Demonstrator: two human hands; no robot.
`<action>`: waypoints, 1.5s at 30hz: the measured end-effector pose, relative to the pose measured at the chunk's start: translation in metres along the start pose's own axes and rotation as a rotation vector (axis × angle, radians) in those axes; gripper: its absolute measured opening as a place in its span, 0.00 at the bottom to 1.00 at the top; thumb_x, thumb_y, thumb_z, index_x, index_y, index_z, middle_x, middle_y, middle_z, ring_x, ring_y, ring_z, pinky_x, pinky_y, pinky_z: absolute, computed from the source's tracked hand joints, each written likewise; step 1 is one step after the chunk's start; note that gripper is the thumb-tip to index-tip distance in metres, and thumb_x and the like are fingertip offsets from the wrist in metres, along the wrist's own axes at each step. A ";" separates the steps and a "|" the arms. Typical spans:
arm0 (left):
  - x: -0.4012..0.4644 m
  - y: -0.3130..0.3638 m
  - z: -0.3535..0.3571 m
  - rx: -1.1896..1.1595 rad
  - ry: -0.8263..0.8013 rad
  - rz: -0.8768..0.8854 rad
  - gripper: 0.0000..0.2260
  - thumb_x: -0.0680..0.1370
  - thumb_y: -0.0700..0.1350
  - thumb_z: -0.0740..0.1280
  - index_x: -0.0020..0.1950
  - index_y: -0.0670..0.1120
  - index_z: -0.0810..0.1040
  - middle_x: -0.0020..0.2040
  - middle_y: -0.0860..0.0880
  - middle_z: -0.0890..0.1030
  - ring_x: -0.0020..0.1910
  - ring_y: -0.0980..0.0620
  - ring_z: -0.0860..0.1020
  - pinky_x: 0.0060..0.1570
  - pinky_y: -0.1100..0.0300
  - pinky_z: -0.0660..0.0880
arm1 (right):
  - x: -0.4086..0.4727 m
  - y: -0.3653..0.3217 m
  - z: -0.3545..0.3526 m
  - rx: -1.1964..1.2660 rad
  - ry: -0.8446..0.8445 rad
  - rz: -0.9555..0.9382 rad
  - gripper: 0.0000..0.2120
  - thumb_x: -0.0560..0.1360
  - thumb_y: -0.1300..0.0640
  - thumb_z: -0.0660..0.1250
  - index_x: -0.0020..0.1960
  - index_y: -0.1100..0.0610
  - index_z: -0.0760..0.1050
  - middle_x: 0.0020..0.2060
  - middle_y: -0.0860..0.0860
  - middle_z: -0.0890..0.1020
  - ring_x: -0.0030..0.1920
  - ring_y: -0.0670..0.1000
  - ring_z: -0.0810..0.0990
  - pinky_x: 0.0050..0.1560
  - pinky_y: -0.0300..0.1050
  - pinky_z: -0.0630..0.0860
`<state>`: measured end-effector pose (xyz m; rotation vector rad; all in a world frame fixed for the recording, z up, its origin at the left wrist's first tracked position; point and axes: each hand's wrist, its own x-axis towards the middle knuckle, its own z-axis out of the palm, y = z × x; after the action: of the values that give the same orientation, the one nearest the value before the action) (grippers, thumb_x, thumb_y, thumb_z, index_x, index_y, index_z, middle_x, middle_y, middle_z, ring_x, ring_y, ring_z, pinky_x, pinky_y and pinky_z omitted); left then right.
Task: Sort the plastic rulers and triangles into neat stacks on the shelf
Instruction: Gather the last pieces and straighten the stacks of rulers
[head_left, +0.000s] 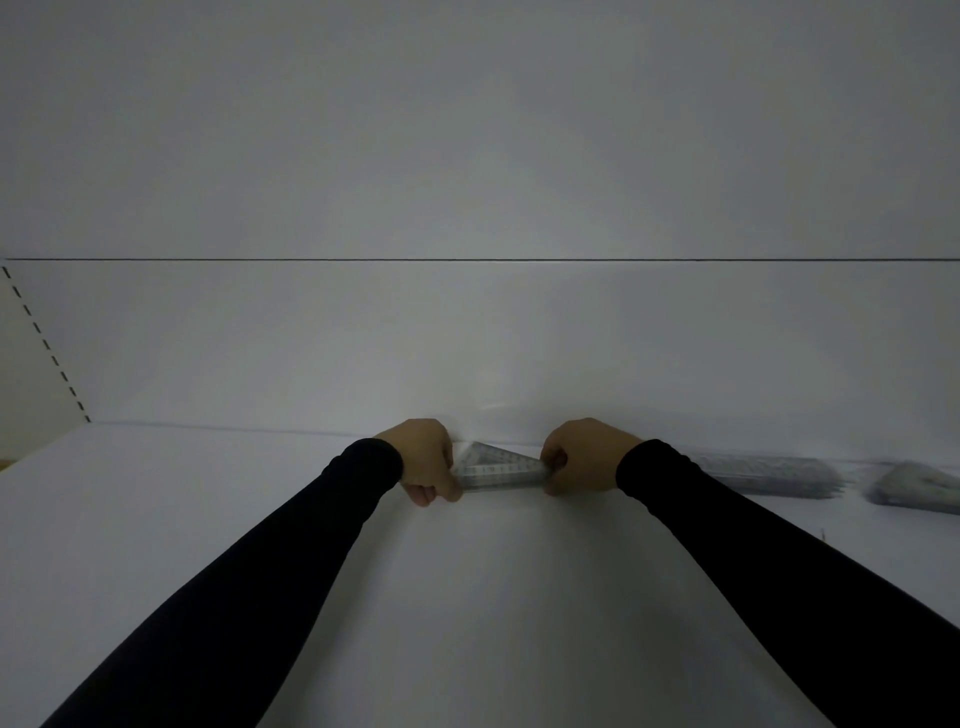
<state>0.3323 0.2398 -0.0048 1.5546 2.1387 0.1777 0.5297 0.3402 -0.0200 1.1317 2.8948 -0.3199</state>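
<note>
A stack of clear plastic triangles lies on the white shelf close to the back wall. My left hand grips its left corner with curled fingers. My right hand grips the right corner the same way. Both arms wear black sleeves. To the right, a stack of clear rulers lies flat along the back of the shelf. Another clear pile sits farther right, partly cut off by the frame edge; its shape is blurred.
The white back panel rises directly behind the stacks. A slotted upright runs down the left side. The shelf surface stretches wide toward me and to the left of my hands.
</note>
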 end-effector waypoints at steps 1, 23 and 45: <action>0.000 -0.001 0.000 0.002 0.000 0.001 0.06 0.67 0.42 0.75 0.33 0.44 0.79 0.32 0.47 0.82 0.29 0.53 0.82 0.34 0.64 0.79 | 0.000 0.001 0.000 -0.006 0.003 0.002 0.16 0.70 0.52 0.71 0.56 0.56 0.80 0.52 0.53 0.81 0.52 0.53 0.78 0.48 0.39 0.71; 0.000 0.010 -0.030 0.196 0.237 0.242 0.16 0.72 0.60 0.68 0.48 0.49 0.78 0.45 0.53 0.78 0.43 0.55 0.75 0.42 0.62 0.71 | -0.040 0.012 -0.028 0.151 0.253 -0.014 0.22 0.73 0.43 0.68 0.63 0.51 0.74 0.55 0.48 0.76 0.51 0.46 0.76 0.53 0.38 0.71; 0.051 0.197 0.061 0.416 0.041 0.424 0.32 0.73 0.55 0.69 0.73 0.50 0.63 0.68 0.46 0.70 0.65 0.46 0.71 0.62 0.55 0.68 | -0.149 0.206 -0.045 -0.015 0.057 0.256 0.35 0.70 0.42 0.70 0.72 0.50 0.62 0.66 0.52 0.69 0.64 0.52 0.71 0.60 0.39 0.65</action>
<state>0.5174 0.3436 0.0011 2.2523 1.9305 -0.1064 0.7810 0.3969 -0.0006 1.5101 2.7469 -0.2620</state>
